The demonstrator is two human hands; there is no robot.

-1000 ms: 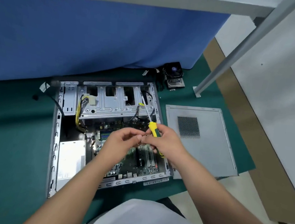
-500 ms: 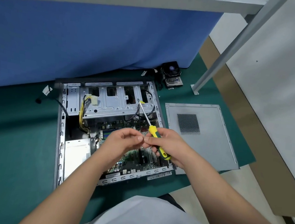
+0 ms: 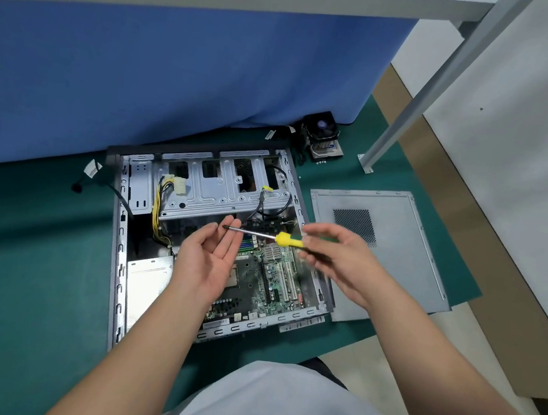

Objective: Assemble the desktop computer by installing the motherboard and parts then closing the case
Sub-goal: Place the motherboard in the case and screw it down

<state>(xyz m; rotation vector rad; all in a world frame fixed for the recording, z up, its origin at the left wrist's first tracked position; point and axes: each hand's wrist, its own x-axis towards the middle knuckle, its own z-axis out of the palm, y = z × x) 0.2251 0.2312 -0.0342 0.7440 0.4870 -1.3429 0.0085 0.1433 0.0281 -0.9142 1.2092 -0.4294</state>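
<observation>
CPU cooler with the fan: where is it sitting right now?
In the head view the CPU cooler sits outside the case, on the green mat just beyond the case's far right corner, against the blue cloth and left of the metal post.

Bare forearms, seemingly white top (image 3: pixel 292 413)

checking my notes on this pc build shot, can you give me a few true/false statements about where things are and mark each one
1. The right hand grips a yellow-handled screwdriver. True.
2. The side panel is fitted on the case. False: it lies flat on the mat, right of the case.
3. The left hand is open, palm up. True.
4. The cooler fan sits on the motherboard. False: it rests on the mat behind the case.
</observation>
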